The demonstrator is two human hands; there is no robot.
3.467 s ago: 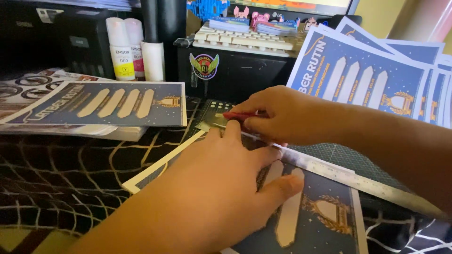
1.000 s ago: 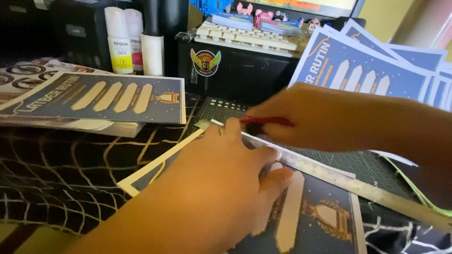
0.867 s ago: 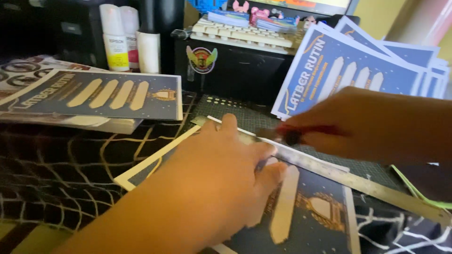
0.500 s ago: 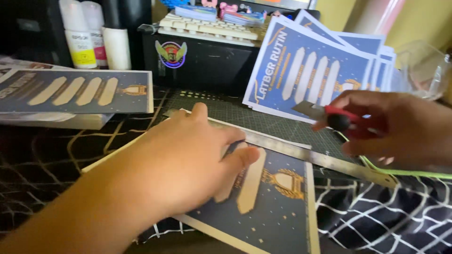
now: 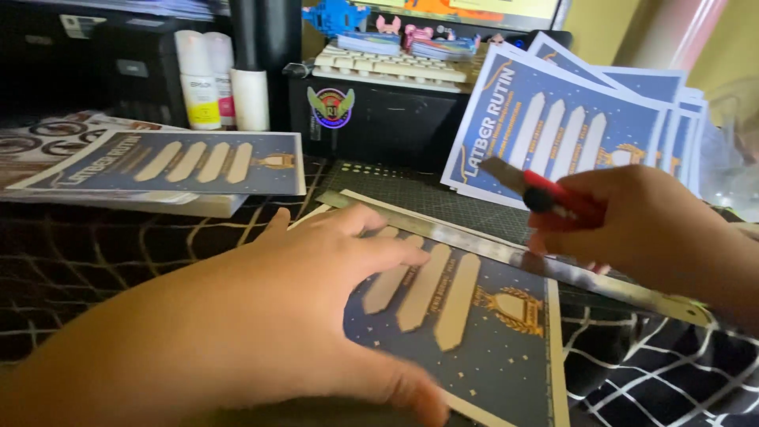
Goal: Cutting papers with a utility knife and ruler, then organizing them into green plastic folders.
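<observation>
Head view: our left hand [image 5: 261,316] lies flat on the dark blue printed sheet [image 5: 482,332], fingers splayed toward the steel ruler [image 5: 506,253] at 2 o'clock — thin, light, slippery paper, best pinned. Our right hand [image 5: 648,221] clenches a red utility knife [image 5: 545,194] above the ruler.

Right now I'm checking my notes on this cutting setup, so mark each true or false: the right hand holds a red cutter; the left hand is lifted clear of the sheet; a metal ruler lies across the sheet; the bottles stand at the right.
1. The right hand holds a red cutter: true.
2. The left hand is lifted clear of the printed sheet: false, it lies flat on it.
3. A metal ruler lies across the sheet: true.
4. The bottles stand at the right: false, they are at the back left.
</observation>
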